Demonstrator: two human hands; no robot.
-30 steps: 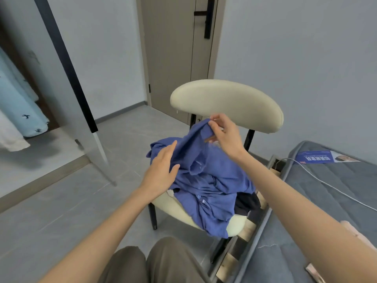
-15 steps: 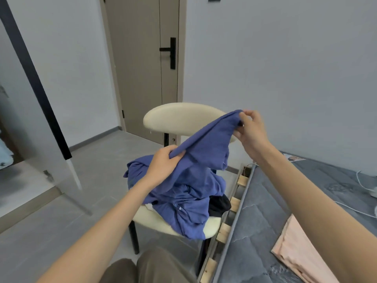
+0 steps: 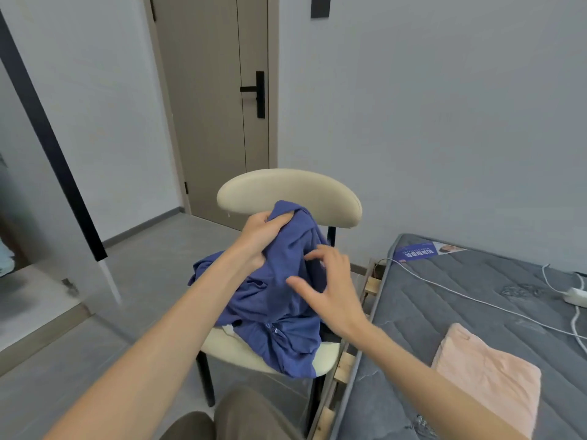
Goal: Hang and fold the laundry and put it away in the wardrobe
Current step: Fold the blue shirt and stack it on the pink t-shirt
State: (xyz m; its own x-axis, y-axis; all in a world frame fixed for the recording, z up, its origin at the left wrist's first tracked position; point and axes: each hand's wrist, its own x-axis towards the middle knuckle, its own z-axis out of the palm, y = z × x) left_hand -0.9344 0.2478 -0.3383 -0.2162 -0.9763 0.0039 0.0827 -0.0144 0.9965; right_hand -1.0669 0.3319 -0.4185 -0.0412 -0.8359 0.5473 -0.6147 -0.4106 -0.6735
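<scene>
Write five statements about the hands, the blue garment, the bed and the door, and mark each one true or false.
1. The left hand grips the blue garment. True.
2. The right hand pinches the garment. False: its fingers are spread in front of the fabric and grip nothing.
3. The garment lies on the floor. False: it is piled on the seat of the chair, and the left hand holds one part up.
4. A folded pink cloth lies on the mattress. True.
5. The door stands open. False: it is shut.
</scene>
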